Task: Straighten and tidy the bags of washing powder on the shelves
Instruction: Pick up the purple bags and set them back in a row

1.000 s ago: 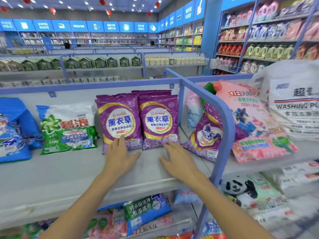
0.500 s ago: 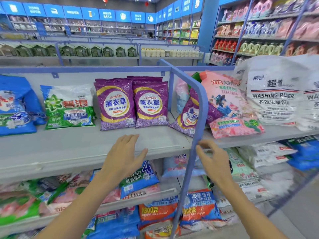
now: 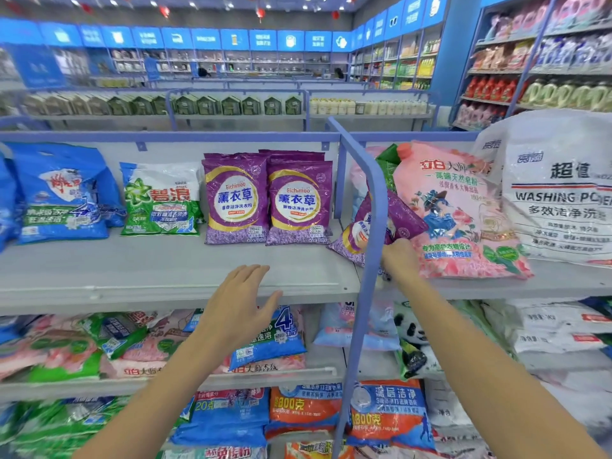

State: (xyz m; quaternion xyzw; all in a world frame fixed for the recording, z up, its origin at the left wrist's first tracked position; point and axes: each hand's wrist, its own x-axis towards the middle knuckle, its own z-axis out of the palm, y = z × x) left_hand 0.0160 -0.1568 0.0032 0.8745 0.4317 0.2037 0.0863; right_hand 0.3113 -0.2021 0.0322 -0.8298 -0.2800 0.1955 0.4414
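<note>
The left hand (image 3: 238,299) hovers over the front edge of the top shelf (image 3: 132,270), fingers straight and close together, thumb spread, holding nothing. At its 12 o'clock two purple lavender bags (image 3: 235,200) stand upright against the back panel, side by side and touching. At their 9 o'clock leans a green-and-white bag (image 3: 162,200), and farther toward 9 o'clock lies a blue bag (image 3: 63,193).

The blue divider rail (image 3: 376,210) curves down across the shelf at 3 o'clock of the purple pair. Right at it a third purple bag (image 3: 409,220) lies tilted, its lower corner poking past the rail into the left bay. A large pink pouch (image 3: 463,210) leans just behind it.

The right hand (image 3: 399,260) sits at the bottom edge of these two, at 6 o'clock of the tilted purple bag, with its back turned up. Its fingers are hidden, so I cannot tell whether it clamps either bag. At 3 o'clock of the pink pouch stands a big white washing powder sack (image 3: 559,200). The hands are well apart, with the rail between them.
</note>
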